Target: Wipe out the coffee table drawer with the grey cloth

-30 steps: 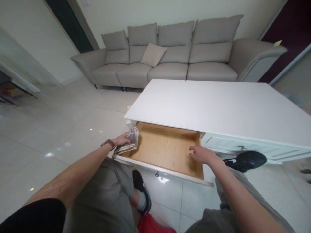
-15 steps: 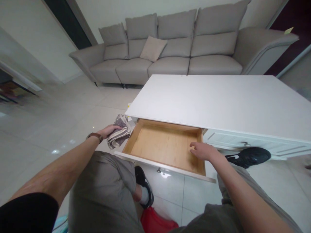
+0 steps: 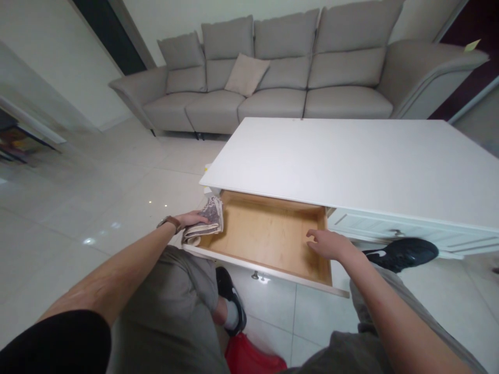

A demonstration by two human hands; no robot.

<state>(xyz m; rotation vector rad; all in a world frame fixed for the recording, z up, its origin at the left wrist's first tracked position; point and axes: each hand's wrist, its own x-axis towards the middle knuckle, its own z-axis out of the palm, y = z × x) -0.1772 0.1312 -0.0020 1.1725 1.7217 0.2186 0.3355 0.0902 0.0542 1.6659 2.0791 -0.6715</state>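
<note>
A wooden drawer (image 3: 268, 236) stands pulled out from a white coffee table (image 3: 351, 166). My left hand (image 3: 189, 221), with a brown watch at the wrist, is closed on a folded patterned cloth (image 3: 206, 221) pressed against the drawer's left wall. My right hand (image 3: 327, 244) rests on the drawer's right wall with its fingers apart, holding nothing. The drawer's floor shows bare wood.
A grey sofa (image 3: 280, 78) with a beige cushion (image 3: 246, 74) stands beyond the table. My knees and black shoes (image 3: 401, 252) are under the drawer, and a red object (image 3: 249, 358) lies on the glossy tiled floor. A second drawer front (image 3: 393, 231) is closed to the right.
My left hand swung the cloth out to the left of the drawer, then brought it back onto the drawer's left wall. My right hand hardly moved.
</note>
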